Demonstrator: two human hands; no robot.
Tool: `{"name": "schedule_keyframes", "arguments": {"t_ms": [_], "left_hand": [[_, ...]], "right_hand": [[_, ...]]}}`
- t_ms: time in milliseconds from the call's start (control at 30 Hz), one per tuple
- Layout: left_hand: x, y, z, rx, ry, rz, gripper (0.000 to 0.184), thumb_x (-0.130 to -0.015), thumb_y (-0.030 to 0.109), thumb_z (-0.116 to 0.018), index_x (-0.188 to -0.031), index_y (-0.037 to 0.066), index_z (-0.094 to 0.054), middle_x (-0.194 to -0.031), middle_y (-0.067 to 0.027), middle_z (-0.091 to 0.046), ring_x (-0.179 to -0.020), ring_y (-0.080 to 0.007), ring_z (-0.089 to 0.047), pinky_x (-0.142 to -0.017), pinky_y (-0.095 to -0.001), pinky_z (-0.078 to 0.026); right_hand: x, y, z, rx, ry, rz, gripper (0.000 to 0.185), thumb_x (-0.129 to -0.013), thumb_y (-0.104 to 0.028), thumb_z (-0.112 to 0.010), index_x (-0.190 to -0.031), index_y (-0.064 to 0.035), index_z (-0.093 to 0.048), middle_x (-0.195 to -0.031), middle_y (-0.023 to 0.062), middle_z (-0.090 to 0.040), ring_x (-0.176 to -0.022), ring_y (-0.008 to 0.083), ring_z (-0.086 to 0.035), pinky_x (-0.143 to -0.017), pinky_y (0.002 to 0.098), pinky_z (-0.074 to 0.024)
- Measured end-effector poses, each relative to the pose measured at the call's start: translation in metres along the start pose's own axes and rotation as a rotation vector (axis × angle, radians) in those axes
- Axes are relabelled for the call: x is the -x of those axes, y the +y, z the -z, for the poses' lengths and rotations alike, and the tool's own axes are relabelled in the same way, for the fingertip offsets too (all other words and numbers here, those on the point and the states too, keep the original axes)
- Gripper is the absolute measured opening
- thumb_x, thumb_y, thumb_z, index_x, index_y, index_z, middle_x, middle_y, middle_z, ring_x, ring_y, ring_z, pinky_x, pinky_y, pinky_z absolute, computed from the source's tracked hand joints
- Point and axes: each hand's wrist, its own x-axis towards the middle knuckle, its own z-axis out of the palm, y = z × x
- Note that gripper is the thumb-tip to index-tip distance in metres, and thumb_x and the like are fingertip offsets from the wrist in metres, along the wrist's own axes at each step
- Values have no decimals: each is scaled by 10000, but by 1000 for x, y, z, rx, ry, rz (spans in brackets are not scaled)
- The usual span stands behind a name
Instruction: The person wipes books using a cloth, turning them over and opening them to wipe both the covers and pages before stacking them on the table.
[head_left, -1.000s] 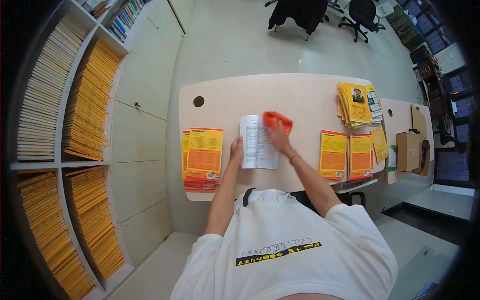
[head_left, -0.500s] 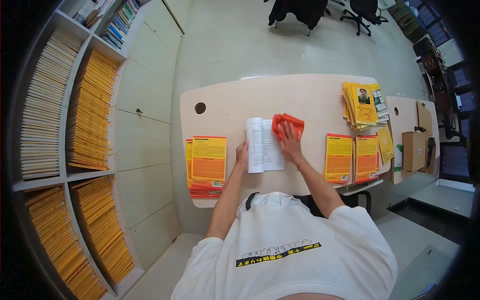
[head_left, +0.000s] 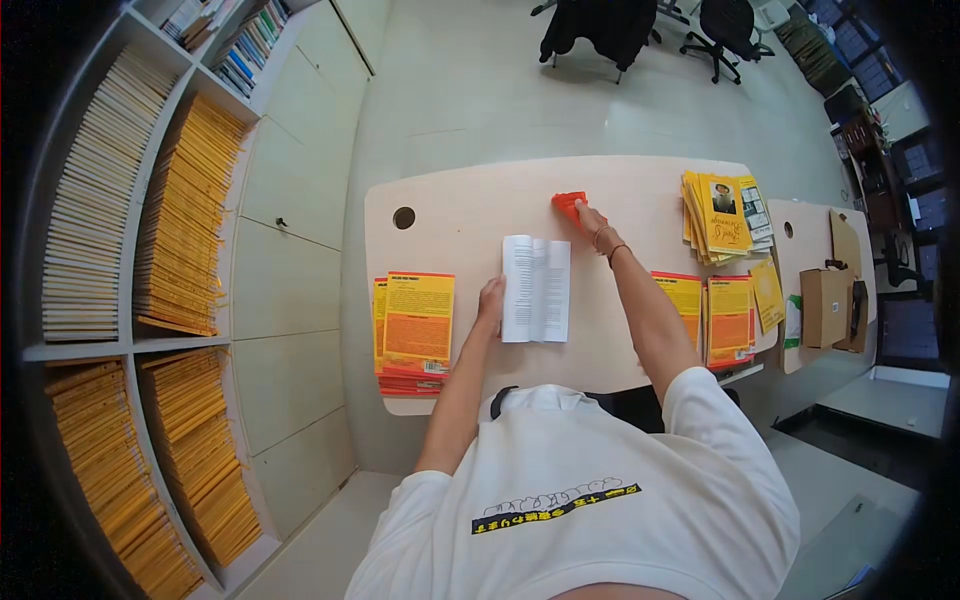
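An open book (head_left: pixel 537 290) with white printed pages lies on the pale table in front of me. My left hand (head_left: pixel 491 300) is closed on its left edge, with some fingers hidden by the book. Beyond the book's upper right corner, my right hand (head_left: pixel 592 222) grips a crumpled red cloth (head_left: pixel 569 206) at the tabletop, apart from the pages. A stack of yellow and orange books (head_left: pixel 418 318) sits left of my left hand. Two more such stacks are at the right, and my right forearm partly covers the nearer book stack (head_left: pixel 678 300).
Yellow booklets (head_left: pixel 722 215) are piled at the table's far right. A cardboard box (head_left: pixel 826 305) stands on a side table (head_left: pixel 800 345). Shelves packed with yellow-spined books (head_left: pixel 190 220) and closed cabinets (head_left: pixel 285 290) line the left. Chairs (head_left: pixel 727 30) stand beyond the table.
My right hand has lifted off the right page and moved up and away with the red cloth. The book's pages now stand freer near the middle; my left hand stays at its left edge.
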Motion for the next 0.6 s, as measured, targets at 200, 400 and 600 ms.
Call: {"name": "schedule_keyframes", "arguments": {"t_ms": [200, 400, 600], "left_hand": [[17, 8, 14, 10, -4, 43, 398, -1000, 357, -437, -1066, 2, -605, -915, -84, -661, -759, -146, -607, -696, -257, -491], [15, -1, 14, 57, -25, 54, 422, -1007, 376, -425, -1088, 2, -603, -935, -87, -667, -770, -139, -617, -699, -248, -497], [10, -2, 16, 53, -119, 12, 436, -1015, 382, -407, -1173, 8, -566, -1010, -100, -665, -795, -144, -638, -704, -257, -521]], "right_hand": [[71, -3, -54, -25, -18, 14, 550, -978, -469, -263, -1137, -25, -547, -1242, 183, -531, -1086, 400, -483, -921, 464, -372], [179, -9, -88, 369, 137, 201, 481, -953, -401, -365, -1199, -45, -574, -1324, 175, -531, -1176, 380, -496, -961, 559, -320], [228, 39, -136, 655, 312, 549, 584, -905, -353, -445, -1434, -112, -386, -1511, 144, -326, -1382, 362, -293, -1067, 569, -202]]}}
